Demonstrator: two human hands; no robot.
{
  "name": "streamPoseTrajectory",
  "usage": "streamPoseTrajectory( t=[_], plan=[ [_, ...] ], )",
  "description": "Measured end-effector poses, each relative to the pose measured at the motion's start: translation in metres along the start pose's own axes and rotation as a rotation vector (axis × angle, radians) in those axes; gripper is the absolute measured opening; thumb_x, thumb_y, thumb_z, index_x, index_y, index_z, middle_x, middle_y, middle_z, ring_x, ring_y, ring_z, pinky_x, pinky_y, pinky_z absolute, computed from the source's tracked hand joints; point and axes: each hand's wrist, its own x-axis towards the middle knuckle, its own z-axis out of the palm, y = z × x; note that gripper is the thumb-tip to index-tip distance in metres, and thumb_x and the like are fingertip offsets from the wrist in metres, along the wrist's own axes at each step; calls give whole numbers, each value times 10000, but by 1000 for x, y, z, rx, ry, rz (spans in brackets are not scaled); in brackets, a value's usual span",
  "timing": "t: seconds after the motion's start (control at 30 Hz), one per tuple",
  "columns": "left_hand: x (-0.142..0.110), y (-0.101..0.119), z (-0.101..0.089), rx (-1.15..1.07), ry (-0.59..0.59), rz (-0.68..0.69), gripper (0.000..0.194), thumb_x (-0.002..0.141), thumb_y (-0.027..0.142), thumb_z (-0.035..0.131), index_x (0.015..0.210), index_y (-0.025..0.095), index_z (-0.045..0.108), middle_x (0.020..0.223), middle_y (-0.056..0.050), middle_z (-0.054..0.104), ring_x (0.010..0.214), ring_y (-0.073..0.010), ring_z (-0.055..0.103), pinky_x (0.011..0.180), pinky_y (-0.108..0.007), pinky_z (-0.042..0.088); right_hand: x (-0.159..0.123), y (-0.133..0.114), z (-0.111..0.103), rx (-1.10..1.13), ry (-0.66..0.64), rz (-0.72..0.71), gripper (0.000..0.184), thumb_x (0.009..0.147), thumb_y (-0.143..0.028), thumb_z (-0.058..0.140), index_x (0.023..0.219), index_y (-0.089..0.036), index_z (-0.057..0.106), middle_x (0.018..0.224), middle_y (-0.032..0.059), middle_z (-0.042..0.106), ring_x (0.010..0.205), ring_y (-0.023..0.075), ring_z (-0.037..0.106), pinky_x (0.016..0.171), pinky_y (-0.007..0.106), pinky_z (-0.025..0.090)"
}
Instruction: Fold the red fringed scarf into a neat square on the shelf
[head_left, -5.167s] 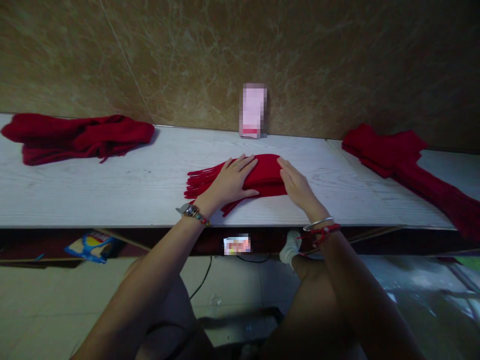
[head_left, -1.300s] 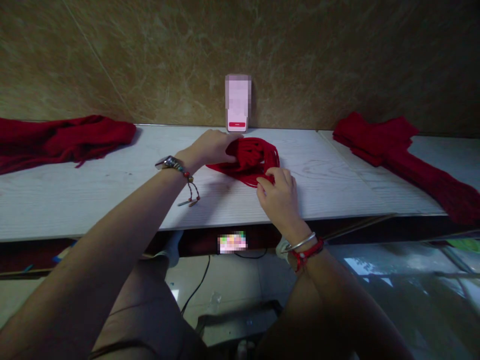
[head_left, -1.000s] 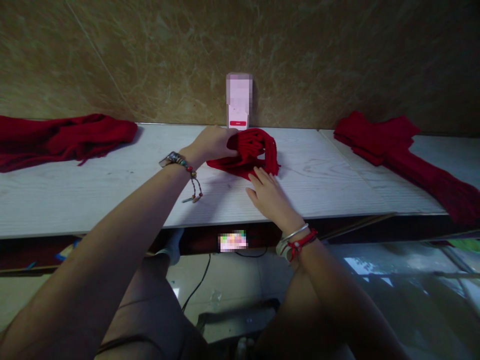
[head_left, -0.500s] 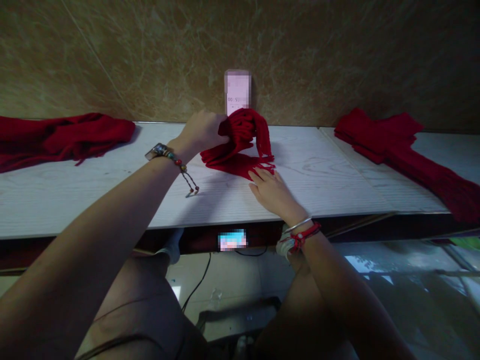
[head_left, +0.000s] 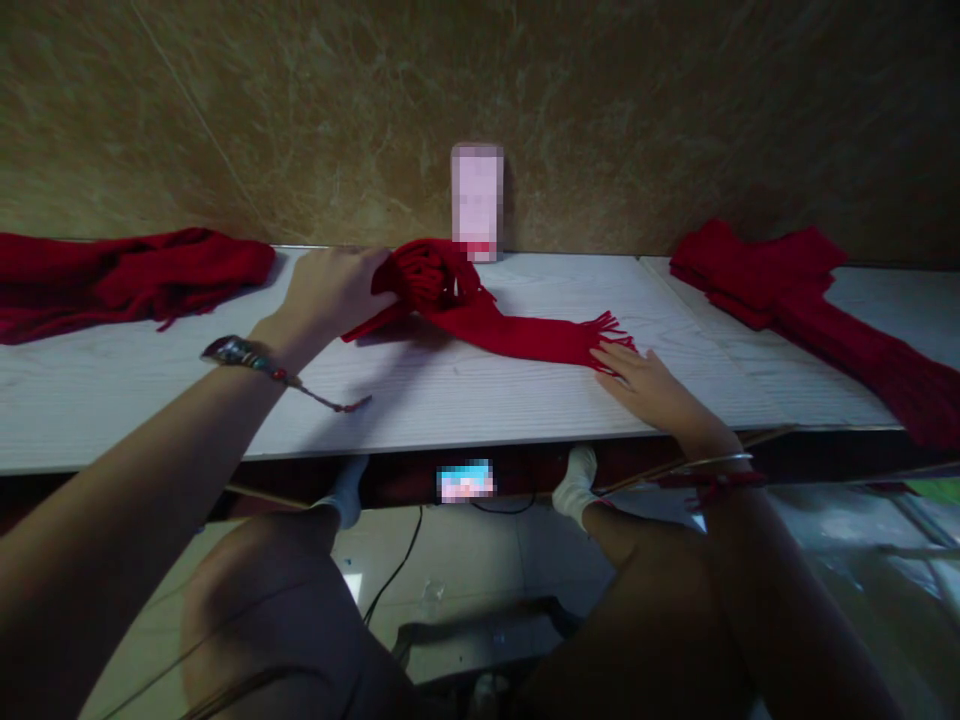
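Observation:
A red fringed scarf [head_left: 517, 335] lies partly stretched across the white wood-grain tabletop [head_left: 450, 410]. Its left part is bunched in folds, and my left hand [head_left: 337, 290] is closed on them, the fingertips hidden behind the cloth. From there a flat band of scarf runs right to a fringed end. On that end rests my right hand [head_left: 637, 380], fingers stretched out and lying flat against the fringe.
At the left a red cloth pile [head_left: 135, 280] lies against the marbled wall [head_left: 300, 120]. Folded red scarves [head_left: 765, 270] lie at the right. A phone [head_left: 478, 195] leans on the wall. Below the table edge sit a small lit screen [head_left: 465, 480] and a black cable [head_left: 405, 560].
My left hand has moved left with the bunched folds. My right hand has slid right along with the fringed end, so the scarf is now stretched out between them.

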Motion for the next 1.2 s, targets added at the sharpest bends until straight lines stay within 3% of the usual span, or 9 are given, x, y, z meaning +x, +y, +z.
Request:
streamPoseTrajectory(
  t=[0.13, 0.27, 0.4, 0.5, 0.63, 0.77, 0.9, 1.0, 1.2],
  plan=[
    [-32, -1, 6, 117, -34, 79, 516, 824, 379, 367, 1231, 113, 540, 1121, -157, 649, 1029, -339, 578, 876, -499, 389, -12, 28, 0, 87, 58, -11, 412, 875, -356, 373, 1224, -264, 571, 1366, 62, 518, 1287, 270, 427, 1049, 595, 283],
    [-48, 8, 12, 170, -25, 102, 424, 822, 291, 427, 1194, 143, 565, 1084, -134, 658, 979, -296, 613, 894, -442, 395, -16, 32, -1, 113, 116, 2, 361, 865, -364, 397, 1130, -277, 626, 1296, 52, 584, 1234, 274, 489, 1037, 586, 316],
    [-48, 19, 16, 160, 3, 36, 396, 806, 269, 461, 1171, 164, 574, 1048, -122, 658, 957, -295, 612, 851, -435, 411, -7, 15, -5, 69, 233, 35, 342, 867, -330, 400, 1078, -222, 646, 1249, 104, 611, 1226, 295, 491, 1030, 588, 322],
    [-46, 23, 19, 184, 36, 20, 396, 794, 263, 468, 1160, 162, 577, 1011, -116, 660, 926, -289, 613, 814, -422, 420, 9, -13, -7, 60, 308, 18, 387, 883, -317, 388, 1196, -203, 585, 1336, 114, 539, 1292, 292, 415, 1055, 573, 291],
    [-47, 20, 23, 195, 65, 10, 397, 800, 285, 462, 1167, 179, 571, 1018, -101, 660, 913, -272, 616, 795, -395, 423, 36, -52, 2, 70, 184, -66, 486, 912, -369, 348, 1370, -227, 424, 1456, 88, 402, 1364, 280, 293, 1074, 566, 262],
    [-48, 16, 17, 186, 76, -28, 415, 833, 294, 432, 1211, 179, 559, 1076, -114, 662, 937, -274, 620, 813, -410, 426, 50, -68, 13, 17, -19, -58, 495, 931, -390, 285, 1401, -265, 373, 1490, 60, 343, 1367, 285, 282, 1068, 590, 251],
    [-54, 7, 0, 150, 139, -148, 462, 857, 304, 383, 1261, 141, 539, 1162, -158, 631, 1013, -301, 605, 861, -463, 411, 47, -58, 11, -41, -98, -33, 513, 933, -374, 267, 1417, -229, 351, 1505, 62, 309, 1380, 263, 251, 1092, 541, 241],
    [-62, -7, -8, 72, 206, -290, 514, 823, 355, 389, 1287, 179, 522, 1206, -143, 607, 1097, -347, 557, 886, -527, 373, 39, -39, 7, -58, -108, -22, 521, 927, -365, 264, 1414, -206, 356, 1499, 74, 320, 1380, 261, 251, 1091, 540, 242],
    [-75, -34, 2, -51, 160, -412, 632, 738, 459, 373, 1305, 212, 506, 1290, -108, 554, 1191, -403, 472, 926, -574, 314, 21, 9, 5, -13, -46, -19, 488, 902, -386, 299, 1349, -260, 445, 1444, 58, 423, 1346, 259, 332, 1069, 559, 274]
  ],
)
